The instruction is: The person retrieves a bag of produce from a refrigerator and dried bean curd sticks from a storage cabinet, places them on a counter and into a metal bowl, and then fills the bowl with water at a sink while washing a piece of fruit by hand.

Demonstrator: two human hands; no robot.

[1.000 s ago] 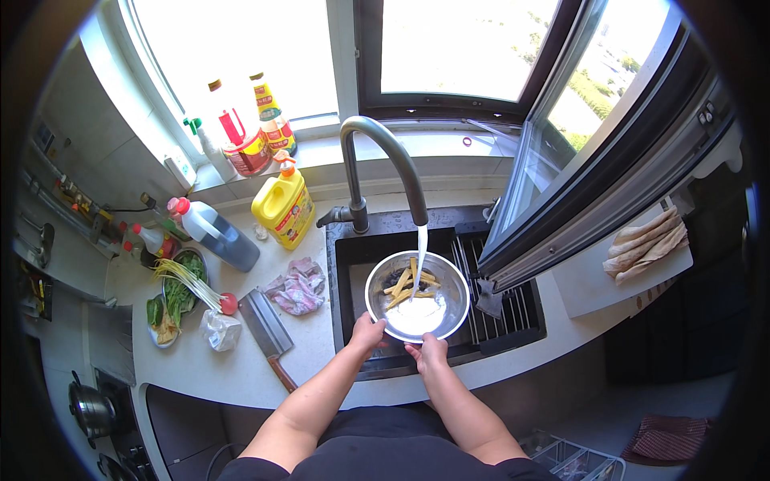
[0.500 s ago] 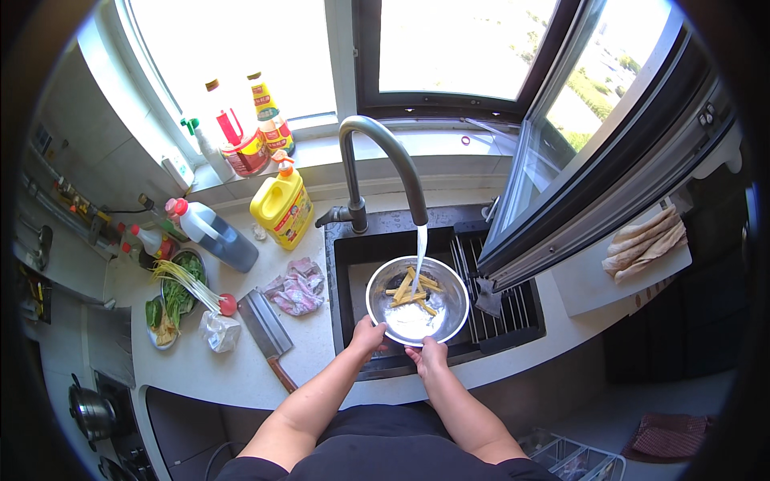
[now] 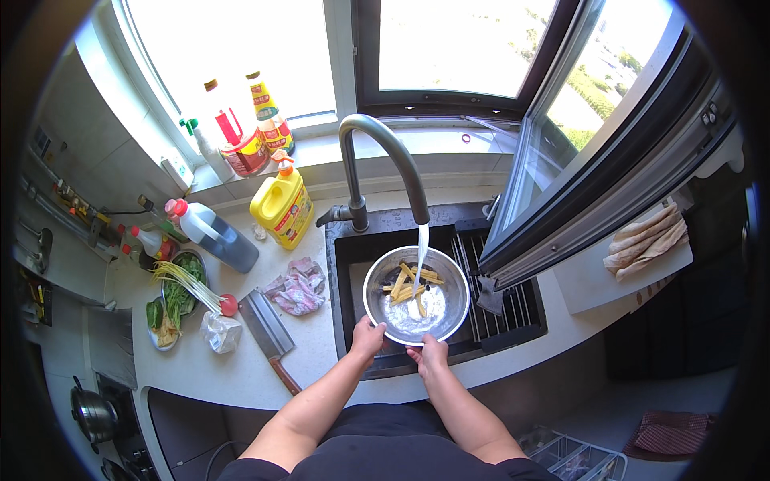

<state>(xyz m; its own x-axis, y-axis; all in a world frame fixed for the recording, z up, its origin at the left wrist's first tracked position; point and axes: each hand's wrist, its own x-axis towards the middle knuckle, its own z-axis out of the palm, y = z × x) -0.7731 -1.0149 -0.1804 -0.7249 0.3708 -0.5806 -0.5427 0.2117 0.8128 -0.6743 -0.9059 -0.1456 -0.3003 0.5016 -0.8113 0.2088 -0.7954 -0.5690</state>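
A shiny metal bowl (image 3: pixel 457 309) is held over the dark sink (image 3: pixel 345 280). My left hand (image 3: pixel 368 338) grips its near left rim, and my right hand (image 3: pixel 431 353) grips the near edge; the fingertips under the bowl are partly hidden. Inside lie several yellowish-tan sticks (image 3: pixel 401 282), which look like dried bean curd, with a few dark bits among them. Water (image 3: pixel 422 248) streams from the grey curved faucet (image 3: pixel 385 128) into the bowl.
Left of the sink are a cleaver (image 3: pixel 267 323), a crumpled cloth (image 3: pixel 297 285), a yellow pump jug (image 3: pixel 283 208), a dark-liquid bottle (image 3: pixel 216 234) and a plate of greens (image 3: pixel 183 282). An open window sash (image 3: pixel 585 160) juts over the right side, near a drying rack (image 3: pixel 505 321).
The sticks have shifted and gathered more toward the bowl's middle left, and the water level looks a little higher. The bowl has moved slightly up; both hands keep their grip.
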